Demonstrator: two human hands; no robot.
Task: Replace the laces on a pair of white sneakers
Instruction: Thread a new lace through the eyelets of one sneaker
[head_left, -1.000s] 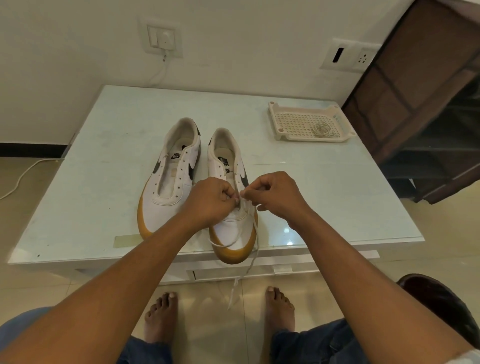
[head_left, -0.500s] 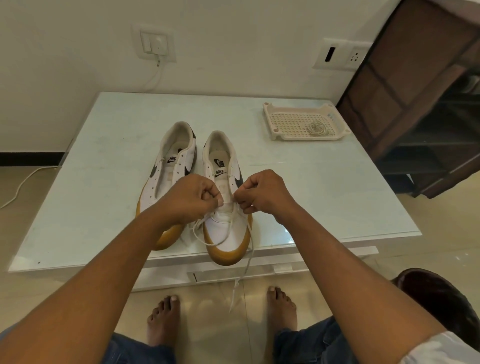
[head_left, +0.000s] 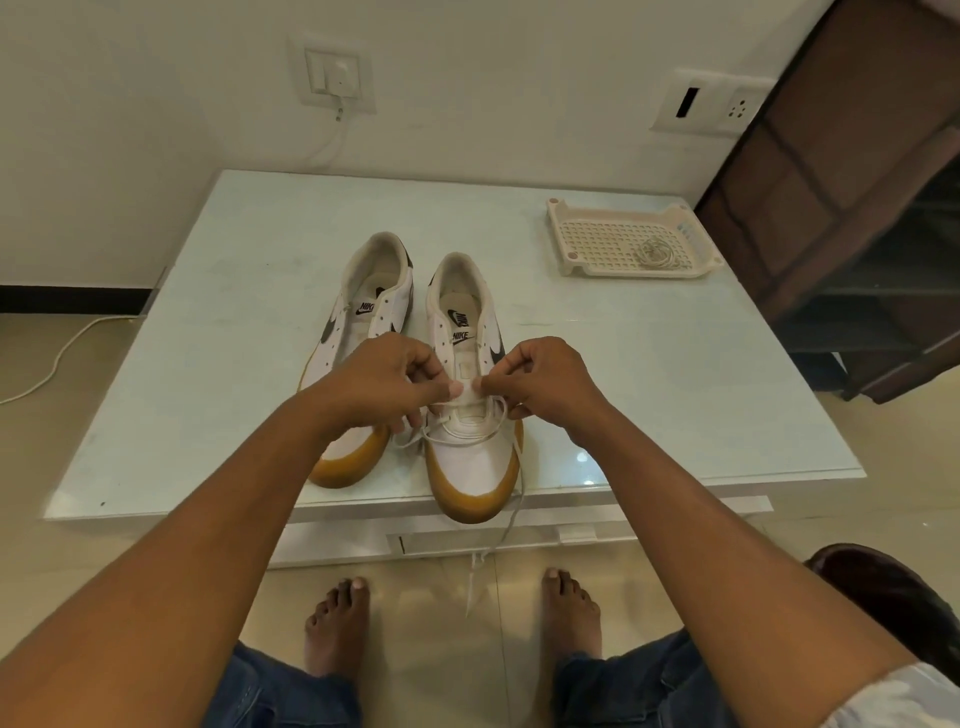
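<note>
Both sneakers sit side by side on the white table, toes toward the person, gum-coloured soles at the near edge. L hand and R hand meet over the right-hand sneaker, approx mid-tongue. Each pinches the white lace btwn thumb and forefinger, other fingers curled in, fingertips nearly touching. The lace loops loosely across the lower eyelets, and one tail drops off the table edge and hangs toward the floor btwn the person's bare feet. Which eyelet the pinched ends sit at is hard to tell, since the knuckles cover it. Left-hand sneaker is unlaced, eyelets open, its toe partly under the L forearm. At the table's far right corner is a cream perforated tray w/ a small pale coiled cord in it, well apart from the shoes. On the wall behind is a switch plate w/ a cable plugged in.
</note>
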